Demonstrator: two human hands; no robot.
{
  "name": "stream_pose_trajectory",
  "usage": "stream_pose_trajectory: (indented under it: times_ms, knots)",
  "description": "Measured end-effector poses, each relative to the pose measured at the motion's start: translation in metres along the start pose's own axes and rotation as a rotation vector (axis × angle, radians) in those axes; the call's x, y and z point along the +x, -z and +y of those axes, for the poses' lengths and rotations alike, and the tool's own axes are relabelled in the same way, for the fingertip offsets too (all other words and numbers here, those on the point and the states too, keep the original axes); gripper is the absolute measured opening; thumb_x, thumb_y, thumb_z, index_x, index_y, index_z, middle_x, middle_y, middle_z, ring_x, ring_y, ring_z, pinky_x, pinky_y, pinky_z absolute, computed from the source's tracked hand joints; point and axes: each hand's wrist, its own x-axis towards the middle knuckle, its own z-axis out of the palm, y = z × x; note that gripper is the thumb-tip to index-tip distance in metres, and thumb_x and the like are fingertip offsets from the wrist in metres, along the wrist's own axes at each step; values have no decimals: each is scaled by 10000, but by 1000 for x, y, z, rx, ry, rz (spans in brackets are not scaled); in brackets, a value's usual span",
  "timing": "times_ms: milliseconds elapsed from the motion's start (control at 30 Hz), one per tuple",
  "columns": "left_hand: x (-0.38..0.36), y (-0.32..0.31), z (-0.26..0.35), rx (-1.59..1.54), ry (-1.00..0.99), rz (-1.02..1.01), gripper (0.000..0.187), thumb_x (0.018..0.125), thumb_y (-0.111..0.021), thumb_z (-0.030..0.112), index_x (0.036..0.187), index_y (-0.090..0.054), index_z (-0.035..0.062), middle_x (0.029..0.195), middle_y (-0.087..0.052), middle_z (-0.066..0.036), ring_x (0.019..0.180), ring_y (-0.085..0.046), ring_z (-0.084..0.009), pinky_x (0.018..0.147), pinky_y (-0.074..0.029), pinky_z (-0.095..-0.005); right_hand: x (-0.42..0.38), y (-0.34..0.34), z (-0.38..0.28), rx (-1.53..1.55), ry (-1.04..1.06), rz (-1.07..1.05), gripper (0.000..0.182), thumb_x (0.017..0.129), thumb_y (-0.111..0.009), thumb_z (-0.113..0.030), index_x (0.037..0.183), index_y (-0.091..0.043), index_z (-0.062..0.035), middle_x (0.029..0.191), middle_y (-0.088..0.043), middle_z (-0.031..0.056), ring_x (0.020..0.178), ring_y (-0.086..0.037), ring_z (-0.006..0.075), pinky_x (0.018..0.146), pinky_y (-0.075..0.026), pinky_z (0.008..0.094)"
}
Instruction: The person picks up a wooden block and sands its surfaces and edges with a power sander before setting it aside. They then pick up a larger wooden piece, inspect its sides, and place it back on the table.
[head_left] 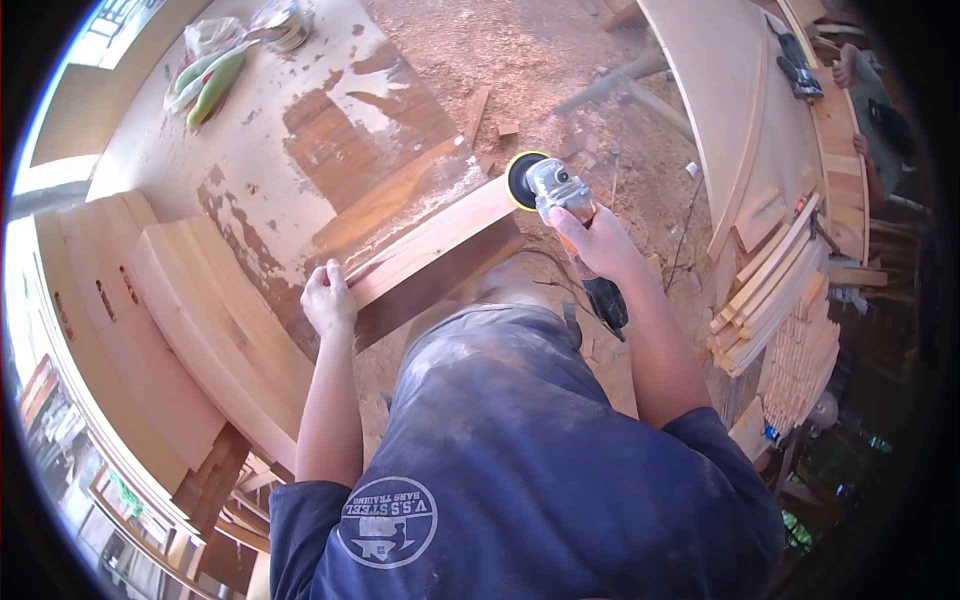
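Note:
A pale wooden board (440, 243) stands on edge along the near side of the worktable, slanting up to the right. My left hand (329, 298) grips its near left end, thumb and fingers closed over the edge. In my right hand (597, 241) is an angle grinder (560, 187) with a round, yellow-rimmed sanding disc (522, 181). The disc lies at the board's far right end and seems to touch it. Below my right hand the tool's dark rear end sticks out. Whether the disc is spinning cannot be made out.
Curved wooden panels (215, 330) stand at the left. On the stained worktable (270, 180) lie a green-handled item (215, 88) and a tin (282, 25). Stacked wood strips (770, 290) and another power tool (798, 72) are at right, near another person's hand (846, 68). Sawdust covers the floor.

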Motion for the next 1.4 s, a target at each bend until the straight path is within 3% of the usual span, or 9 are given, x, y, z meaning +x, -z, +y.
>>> stream_pose_trajectory:
  times_ms: [167,333,500,800,933,967,1100,1200,1400]
  knots:
    - [2,1,-14,-245,69,-6,528,1090,-580,477,1005,-785,-2,921,-781,-186,880,-742,-312,843,-556,-445,-6,-51,-18,-44,176,-86,702,972,-771,-603,1326,-702,-1,1096,-779,114,1000,-725,197,938,-562,374]
    - [15,-5,-78,-1131,337,-248,649,1141,-435,599,1176,-749,33,1043,-799,-120,962,-756,-233,901,-587,-368,-14,-100,-45,-136,151,-240,690,967,-781,-584,1329,-701,-2,1111,-783,115,1026,-731,205,945,-565,377]
    - [10,1,-97,-1222,358,-375,832,1138,-221,725,1355,-634,37,1225,-769,-138,1161,-718,-224,1043,-548,-391,-33,-166,-85,-308,199,-389,762,945,-780,-614,1347,-678,25,1148,-787,185,1104,-749,286,994,-566,401]
    - [26,-5,-116,-1453,442,-454,874,1120,-221,760,1351,-650,35,1188,-782,-172,1155,-711,-279,1059,-539,-428,-61,-237,-145,-739,305,-505,1035,886,-669,-841,1230,-654,135,1155,-763,314,1146,-749,436,1002,-589,477]
    - [29,-3,-102,-1179,372,-388,796,1122,-346,733,1314,-672,32,1081,-770,-146,1057,-713,-263,967,-568,-428,-54,-212,-130,-643,244,-471,1015,876,-685,-846,1215,-660,111,1154,-766,306,1150,-750,433,1000,-591,480]
    - [31,-8,-99,-1200,292,-369,695,1129,-459,655,1183,-733,19,1053,-766,-121,985,-708,-253,918,-563,-421,-52,-199,-123,-583,221,-425,1010,883,-689,-832,1232,-657,115,1160,-767,303,1150,-752,426,1000,-591,476]
    - [15,11,-32,-295,-13,-172,586,1097,-573,523,919,-759,-3,950,-742,-191,954,-720,-320,897,-545,-483,-33,-135,-73,-300,124,-281,925,920,-737,-724,1338,-656,97,1192,-779,264,1155,-763,372,1000,-586,440]
    - [6,6,-6,51,-105,-70,560,1082,-590,503,930,-744,-14,944,-731,-230,943,-710,-391,891,-541,-512,-21,-89,-36,-110,142,-175,789,945,-752,-663,1348,-699,13,1179,-792,216,1145,-764,345,1004,-573,426]
    - [11,0,-4,70,-27,-75,450,1062,-635,365,891,-711,-44,953,-741,-238,900,-699,-423,848,-537,-528,-13,-10,-2,34,25,-22,656,990,-739,-597,1304,-733,-22,1119,-789,151,1072,-749,254,978,-562,403]
